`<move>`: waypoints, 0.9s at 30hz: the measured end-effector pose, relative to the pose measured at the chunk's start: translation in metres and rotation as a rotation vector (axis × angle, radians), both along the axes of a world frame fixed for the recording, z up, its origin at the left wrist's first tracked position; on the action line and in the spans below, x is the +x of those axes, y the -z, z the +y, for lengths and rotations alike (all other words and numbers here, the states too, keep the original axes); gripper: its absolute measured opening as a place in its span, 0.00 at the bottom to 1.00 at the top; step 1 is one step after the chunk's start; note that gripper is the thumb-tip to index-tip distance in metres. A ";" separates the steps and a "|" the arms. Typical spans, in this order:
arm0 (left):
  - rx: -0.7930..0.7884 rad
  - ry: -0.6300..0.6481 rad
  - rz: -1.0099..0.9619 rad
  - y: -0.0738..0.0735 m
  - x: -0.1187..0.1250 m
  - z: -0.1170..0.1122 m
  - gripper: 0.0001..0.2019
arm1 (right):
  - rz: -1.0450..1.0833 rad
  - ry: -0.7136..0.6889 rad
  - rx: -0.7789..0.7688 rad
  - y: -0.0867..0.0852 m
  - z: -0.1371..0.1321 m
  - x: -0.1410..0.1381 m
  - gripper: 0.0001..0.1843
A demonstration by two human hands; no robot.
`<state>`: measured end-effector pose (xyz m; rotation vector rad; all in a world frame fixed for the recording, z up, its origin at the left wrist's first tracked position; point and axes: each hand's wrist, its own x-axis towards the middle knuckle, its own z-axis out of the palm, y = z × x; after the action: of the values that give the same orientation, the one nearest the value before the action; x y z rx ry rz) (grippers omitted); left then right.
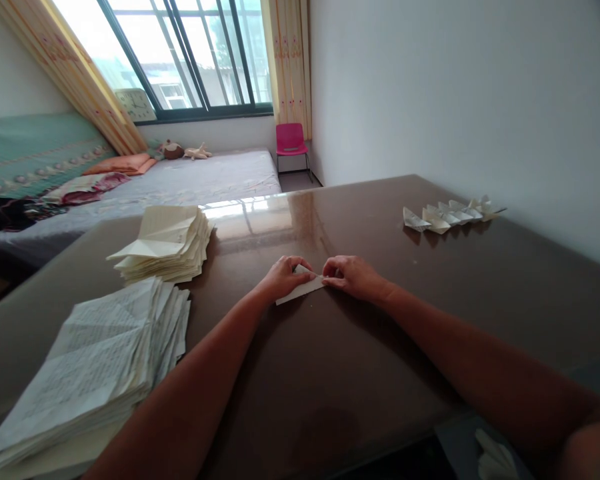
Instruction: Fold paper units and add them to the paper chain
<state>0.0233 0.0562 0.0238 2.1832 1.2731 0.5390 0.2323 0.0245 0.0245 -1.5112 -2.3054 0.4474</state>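
Note:
A small folded piece of paper (299,291) is between my hands over the middle of the brown table. My left hand (286,277) grips it, fingers curled over the top, and the lower left corner sticks out below. At the paper's right tip, the thumb and fingers of my right hand (353,276) pinch it. Folded paper boats (450,215) stand in a row at the table's far right. To the left lie a stack of cream paper sheets (167,233) and, nearer me, a stack of written sheets (105,340), both with crease lines.
Glossy brown tabletop (330,373) spreads around my hands. Past its far edge are a bed (235,173) and a pink chair (291,141) below the window. A white wall (455,100) runs along the right. Some folded white paper (495,457) shows low at the right.

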 end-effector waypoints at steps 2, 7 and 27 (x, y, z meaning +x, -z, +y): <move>-0.003 -0.011 -0.032 0.001 0.001 -0.001 0.17 | -0.010 0.010 0.012 0.001 0.000 -0.001 0.09; 0.284 -0.098 -0.045 0.000 0.006 -0.009 0.16 | -0.004 0.005 0.015 0.004 0.003 -0.001 0.09; 0.475 0.120 0.242 -0.009 0.016 -0.025 0.13 | -0.052 -0.013 0.026 -0.002 0.000 -0.002 0.12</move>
<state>0.0391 0.0310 0.0326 2.7709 1.2144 0.5888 0.2307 0.0249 0.0265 -1.5131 -2.3525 0.3846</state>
